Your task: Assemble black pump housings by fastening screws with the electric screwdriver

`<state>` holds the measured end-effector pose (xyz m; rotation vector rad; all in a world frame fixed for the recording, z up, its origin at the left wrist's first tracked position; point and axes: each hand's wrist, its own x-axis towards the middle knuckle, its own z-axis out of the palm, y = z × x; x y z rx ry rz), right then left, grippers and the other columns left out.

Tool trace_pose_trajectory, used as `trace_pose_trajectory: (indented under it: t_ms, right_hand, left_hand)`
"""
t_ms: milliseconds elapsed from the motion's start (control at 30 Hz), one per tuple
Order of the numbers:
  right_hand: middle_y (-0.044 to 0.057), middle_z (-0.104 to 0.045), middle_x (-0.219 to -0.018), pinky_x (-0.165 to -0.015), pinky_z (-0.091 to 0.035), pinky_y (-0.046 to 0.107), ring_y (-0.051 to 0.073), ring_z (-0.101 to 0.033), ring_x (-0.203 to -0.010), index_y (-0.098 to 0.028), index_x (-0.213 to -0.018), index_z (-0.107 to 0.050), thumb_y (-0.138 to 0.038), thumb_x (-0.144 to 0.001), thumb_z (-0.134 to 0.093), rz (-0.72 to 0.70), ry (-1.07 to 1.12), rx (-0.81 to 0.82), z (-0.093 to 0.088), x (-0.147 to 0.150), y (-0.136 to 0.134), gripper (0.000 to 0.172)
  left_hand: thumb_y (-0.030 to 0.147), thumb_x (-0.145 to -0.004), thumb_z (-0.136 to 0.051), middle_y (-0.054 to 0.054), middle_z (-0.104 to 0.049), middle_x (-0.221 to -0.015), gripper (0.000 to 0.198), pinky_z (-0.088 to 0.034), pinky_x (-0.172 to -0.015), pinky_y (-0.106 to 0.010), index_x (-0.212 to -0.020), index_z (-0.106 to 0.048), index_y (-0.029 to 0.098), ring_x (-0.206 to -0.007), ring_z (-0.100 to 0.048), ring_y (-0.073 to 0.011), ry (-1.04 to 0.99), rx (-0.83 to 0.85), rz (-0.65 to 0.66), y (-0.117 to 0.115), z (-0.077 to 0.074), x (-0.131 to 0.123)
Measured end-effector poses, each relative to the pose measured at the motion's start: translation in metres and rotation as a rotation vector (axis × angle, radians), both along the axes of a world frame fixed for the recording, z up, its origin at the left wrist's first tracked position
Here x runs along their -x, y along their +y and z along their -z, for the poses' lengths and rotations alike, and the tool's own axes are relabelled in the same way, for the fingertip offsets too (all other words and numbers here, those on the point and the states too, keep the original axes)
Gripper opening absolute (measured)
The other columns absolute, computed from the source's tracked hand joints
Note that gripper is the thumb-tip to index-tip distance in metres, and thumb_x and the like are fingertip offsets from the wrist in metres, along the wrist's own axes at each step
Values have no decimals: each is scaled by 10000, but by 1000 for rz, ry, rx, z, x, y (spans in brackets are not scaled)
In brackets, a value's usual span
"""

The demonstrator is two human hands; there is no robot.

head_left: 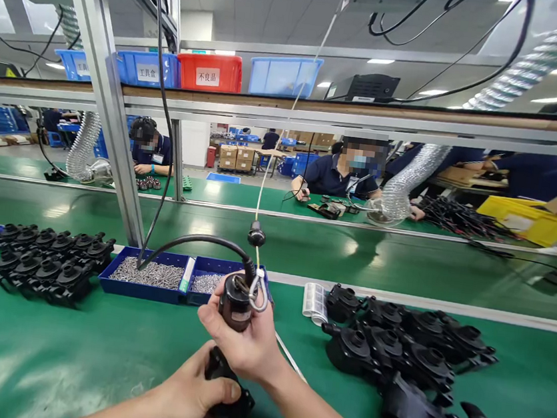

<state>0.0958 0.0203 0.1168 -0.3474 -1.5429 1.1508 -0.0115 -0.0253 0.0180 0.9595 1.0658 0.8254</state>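
My right hand (248,340) is wrapped round an electric screwdriver (236,303), a black corded tool held upright and hung by a metal ring from a thin cable. Below it, my left hand (198,388) grips a black plastic housing (232,415) against the green bench. The screwdriver's lower end is hidden behind my hands, so I cannot tell whether its bit touches the housing. Just beyond my hands stand a blue bin of long screws (148,273) and a second blue bin of small metal parts (205,284).
Rows of black housings stand at left (45,269) and right (394,343). A roll of white labels (315,302) lies beside the right group. A metal post (105,95) rises at left. Across the conveyor (216,225), people work at the far bench.
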Motion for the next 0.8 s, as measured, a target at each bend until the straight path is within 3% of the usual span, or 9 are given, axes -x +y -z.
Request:
trace_pose_trajectory:
  t_ms: [400, 500, 633, 800]
  right_hand:
    - [-55, -493, -665, -512, -409, 254, 105, -443, -547, -231, -824, -483, -280, -875, -729, 104, 53, -12, 0, -3, 2, 256]
    - [-46, -551, -688, -494, -424, 250, 96, -467, -519, -229, -901, -529, -287, -889, -738, 98, 92, 16, 1, -5, 4, 217]
    - [-39, -612, -730, -475, -446, 232, 97, -533, -519, -247, -984, -547, -216, -908, -724, 128, 181, -75, -4, -13, 1, 195]
    - [-38, -619, -765, -477, -452, 228, 81, -526, -504, -251, -1020, -549, -211, -924, -712, -28, 132, -9, -10, -16, -11, 193]
  left_hand:
    - [300, -658, -716, -20, -613, -907, 443, -494, -458, -228, -1042, -538, 169, -645, -593, -134, -4, -16, 0, -1, 2, -4]
    - [292, -657, -716, -8, -600, -867, 393, -499, -454, -235, -981, -520, 188, -627, -587, -134, 7, -15, -2, 2, 2, -3]
    - [375, -695, -741, 1, -592, -824, 391, -520, -477, -246, -945, -497, 200, -640, -594, -143, 69, -45, -81, 14, 0, 7]
    - [562, -796, -702, -53, -643, -913, 452, -533, -526, -244, -995, -515, 200, -747, -631, -176, 169, -87, -182, 27, -9, 18]
